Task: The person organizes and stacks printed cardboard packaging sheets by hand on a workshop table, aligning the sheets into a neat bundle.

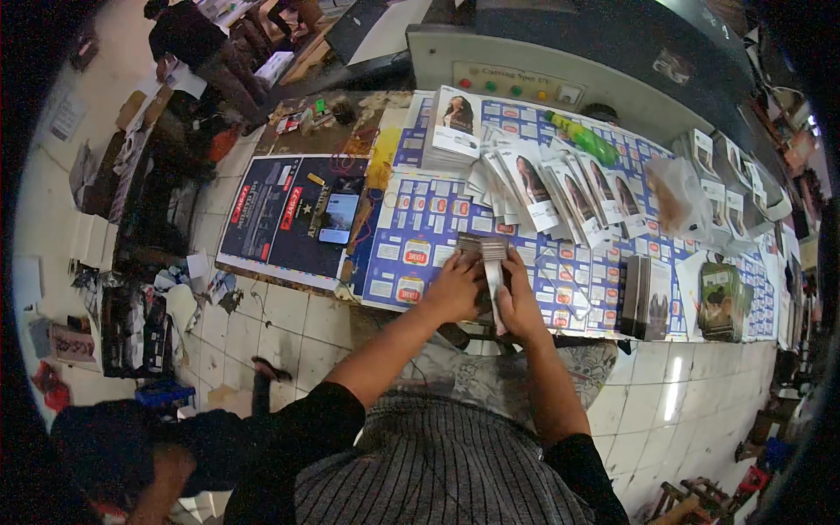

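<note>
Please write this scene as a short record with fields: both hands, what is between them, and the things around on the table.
Left hand: against the left side of a small stack of flat printed packs
Right hand: against the stack's right side
Grip: partly hidden
Beyond the hands: fanned white printed packs
Far side: green bottle, lying down
Left: smartphone on a dark printed sheet
Right: clear plastic bag

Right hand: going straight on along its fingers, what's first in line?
Probably the fanned white printed packs ahead on the blue printed sheet; the right hand might pass above, as depth is unclear.
</note>
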`<state>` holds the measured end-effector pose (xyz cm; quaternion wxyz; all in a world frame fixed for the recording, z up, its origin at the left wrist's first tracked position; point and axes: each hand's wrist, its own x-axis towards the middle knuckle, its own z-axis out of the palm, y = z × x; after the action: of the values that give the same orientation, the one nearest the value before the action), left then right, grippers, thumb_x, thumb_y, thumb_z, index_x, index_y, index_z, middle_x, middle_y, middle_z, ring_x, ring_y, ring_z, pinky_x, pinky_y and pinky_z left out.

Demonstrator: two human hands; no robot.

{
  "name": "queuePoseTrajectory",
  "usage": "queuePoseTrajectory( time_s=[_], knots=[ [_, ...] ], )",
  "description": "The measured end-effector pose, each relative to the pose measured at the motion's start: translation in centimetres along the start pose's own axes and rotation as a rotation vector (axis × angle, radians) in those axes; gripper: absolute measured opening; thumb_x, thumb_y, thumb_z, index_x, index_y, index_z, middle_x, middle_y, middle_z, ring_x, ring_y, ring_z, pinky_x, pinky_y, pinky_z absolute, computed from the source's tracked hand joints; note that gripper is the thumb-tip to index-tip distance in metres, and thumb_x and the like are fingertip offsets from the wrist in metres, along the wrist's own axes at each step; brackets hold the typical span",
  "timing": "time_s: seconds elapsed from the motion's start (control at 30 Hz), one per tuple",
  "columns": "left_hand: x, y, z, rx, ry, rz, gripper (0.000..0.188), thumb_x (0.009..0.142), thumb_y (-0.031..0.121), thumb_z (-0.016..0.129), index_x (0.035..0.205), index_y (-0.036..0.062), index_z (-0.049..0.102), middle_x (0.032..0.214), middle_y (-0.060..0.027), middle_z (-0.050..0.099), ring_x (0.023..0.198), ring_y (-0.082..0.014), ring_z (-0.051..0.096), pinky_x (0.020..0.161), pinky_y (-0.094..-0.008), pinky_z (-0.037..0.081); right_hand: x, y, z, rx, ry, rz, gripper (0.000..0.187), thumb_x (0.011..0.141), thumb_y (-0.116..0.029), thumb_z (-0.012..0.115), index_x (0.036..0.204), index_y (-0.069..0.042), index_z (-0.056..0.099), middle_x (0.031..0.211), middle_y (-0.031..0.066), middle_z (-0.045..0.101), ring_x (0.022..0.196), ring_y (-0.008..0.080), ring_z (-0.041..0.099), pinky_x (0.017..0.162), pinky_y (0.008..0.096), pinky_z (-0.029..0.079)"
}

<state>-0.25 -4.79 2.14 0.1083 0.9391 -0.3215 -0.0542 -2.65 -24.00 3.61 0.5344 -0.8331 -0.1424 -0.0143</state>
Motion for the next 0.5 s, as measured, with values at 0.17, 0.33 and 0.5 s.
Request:
queuePoseTrajectory(
  time_s=[0.17, 0.33, 0.5],
  knots=[
    [0.4, -4.6, 2.0, -0.225, 0.029, 0.132, 0.062, 0.08, 0.035, 0.073, 0.134, 0.009, 0.059, 0.147, -0.0154, 0.048, 0.145, -0.0335, 0.033, 0.119, -0.0523, 0.022, 0.4, 0.9, -0.2, -0.221, -0.061, -0.058, 0.05, 0.099, -0.019, 0.045, 0.144, 0.004, 0.041, 0.159, 0.0248, 0.026, 0.145, 0.0422, 0.03, 0.118, 0.0426, 0.031],
    [-3.3, -6.9, -0.6, -0.049, 0.222, -0.03, 0.053, 0.096, 0.039, 0.06, 0.139, 0.0075, 0.054, 0.151, -0.0118, 0.046, 0.143, -0.0332, 0.036, 0.117, -0.0539, 0.025, 0.6, 1.2, 0.6, -0.315, -0.058, -0.093, 0.052, 0.098, -0.02, 0.049, 0.145, 0.001, 0.042, 0.158, 0.0247, 0.028, 0.146, 0.0412, 0.029, 0.119, 0.0447, 0.027],
    [-3.1, -6.6, -0.6, -0.053, 0.184, -0.057, 0.052, 0.096, 0.039, 0.059, 0.141, 0.0118, 0.053, 0.155, -0.0091, 0.041, 0.146, -0.0325, 0.031, 0.118, -0.0549, 0.021, 2.0, 0.3, 3.9, -0.502, -0.013, -0.157, 0.056, 0.094, -0.024, 0.056, 0.144, -0.001, 0.045, 0.158, 0.0234, 0.03, 0.147, 0.0411, 0.025, 0.119, 0.055, 0.021]
  ],
)
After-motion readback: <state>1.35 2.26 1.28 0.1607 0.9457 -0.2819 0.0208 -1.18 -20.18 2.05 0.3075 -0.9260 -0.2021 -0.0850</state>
